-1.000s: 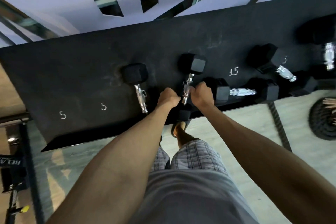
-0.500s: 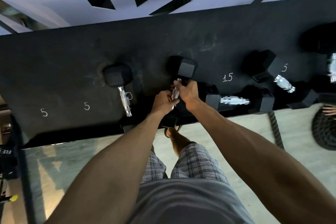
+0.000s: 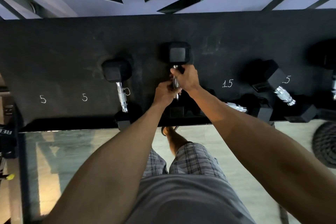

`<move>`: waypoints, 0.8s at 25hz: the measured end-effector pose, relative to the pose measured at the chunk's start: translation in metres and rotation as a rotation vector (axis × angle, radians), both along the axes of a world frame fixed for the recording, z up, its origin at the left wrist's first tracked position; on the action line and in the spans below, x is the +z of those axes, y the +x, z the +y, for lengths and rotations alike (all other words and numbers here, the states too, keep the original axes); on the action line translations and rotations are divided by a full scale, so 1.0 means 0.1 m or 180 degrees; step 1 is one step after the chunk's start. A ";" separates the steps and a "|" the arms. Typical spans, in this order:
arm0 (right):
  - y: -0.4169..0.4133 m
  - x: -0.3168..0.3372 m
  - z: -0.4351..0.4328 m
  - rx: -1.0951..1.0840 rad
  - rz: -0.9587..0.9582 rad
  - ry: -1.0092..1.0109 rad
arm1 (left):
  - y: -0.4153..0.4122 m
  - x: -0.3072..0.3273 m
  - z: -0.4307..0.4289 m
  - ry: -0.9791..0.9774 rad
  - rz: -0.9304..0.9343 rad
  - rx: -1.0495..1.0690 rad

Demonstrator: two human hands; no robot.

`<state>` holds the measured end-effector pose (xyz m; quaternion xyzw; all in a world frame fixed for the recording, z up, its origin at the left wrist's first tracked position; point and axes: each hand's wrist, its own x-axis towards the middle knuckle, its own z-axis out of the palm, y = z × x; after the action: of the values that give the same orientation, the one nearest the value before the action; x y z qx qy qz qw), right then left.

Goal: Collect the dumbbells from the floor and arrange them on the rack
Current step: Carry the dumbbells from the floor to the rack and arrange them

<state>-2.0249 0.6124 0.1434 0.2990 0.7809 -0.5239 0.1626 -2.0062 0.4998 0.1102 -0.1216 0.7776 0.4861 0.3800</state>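
meanwhile one dumbbell (image 3: 179, 54) is clamped by both the left hand (image 3: 164, 92) and right hand (image 3: 187, 79) on the rack (image 3: 54, 45), where several others are already laid.

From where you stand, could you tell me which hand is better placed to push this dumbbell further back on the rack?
Probably the right hand: it grips the handle nearest the far head of the dumbbell, while the left hand holds lower down.
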 end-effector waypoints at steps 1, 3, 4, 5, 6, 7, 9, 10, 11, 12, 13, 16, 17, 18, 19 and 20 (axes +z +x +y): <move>0.04 -0.02 0.00 0.0009 -0.0033 -0.0020 | 0.04 0.00 -0.01 -0.0038 -0.0011 -0.0015; 0.16 -0.07 -0.02 -0.0009 -0.0100 -0.0077 | 0.14 -0.02 -0.02 -0.0139 -0.0099 -0.0025; 0.23 -0.10 -0.03 -0.0014 -0.0136 -0.0094 | 0.21 -0.03 -0.03 -0.0166 -0.0158 -0.0008; 0.31 -0.14 -0.06 -0.0010 -0.0172 -0.0093 | 0.29 -0.05 -0.04 -0.0205 -0.0194 -0.0006; 0.37 -0.16 -0.08 0.0015 -0.0182 -0.0062 | 0.36 -0.04 -0.05 -0.0277 -0.0191 -0.0022; 0.40 -0.17 -0.09 0.0049 -0.0174 -0.0009 | 0.41 -0.03 -0.04 -0.0374 -0.0166 -0.0055; 0.42 -0.16 -0.11 0.0120 -0.0184 0.0127 | 0.42 0.05 -0.02 -0.0556 -0.0042 -0.0203; 0.42 -0.11 -0.11 0.0179 -0.0215 0.0187 | 0.42 0.11 -0.01 -0.0661 0.0049 -0.0288; 0.42 -0.06 -0.10 0.0261 -0.0252 0.0265 | 0.41 0.17 -0.01 -0.0768 0.0175 -0.0317; 0.44 0.00 -0.07 0.0344 -0.0266 0.0361 | 0.39 0.21 -0.02 -0.0884 0.0283 -0.0289; 0.48 0.07 -0.04 0.0393 -0.0263 0.0467 | 0.40 0.26 -0.03 -0.1012 0.0361 -0.0232; 0.69 0.23 0.13 0.0296 -0.0044 0.0822 | 0.47 0.36 -0.01 -0.1177 0.0150 -0.0111; 0.79 0.28 0.20 0.0228 0.0030 0.0866 | 0.52 0.39 0.03 -0.1006 -0.0142 -0.0007; 0.91 0.31 0.27 0.0183 0.0080 0.0869 | 0.59 0.44 0.08 -0.0765 -0.0499 0.0117; 1.02 0.33 0.35 0.0150 0.0106 0.0877 | 0.68 0.51 0.14 -0.0514 -0.0841 0.0225; 1.14 0.36 0.44 0.0137 0.0120 0.0911 | 0.76 0.56 0.21 -0.0304 -0.1076 0.0284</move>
<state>-1.9113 0.6565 0.1796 0.2924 0.8567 -0.4091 0.1148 -1.9306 0.5210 0.1666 -0.2539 0.7187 0.4375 0.4771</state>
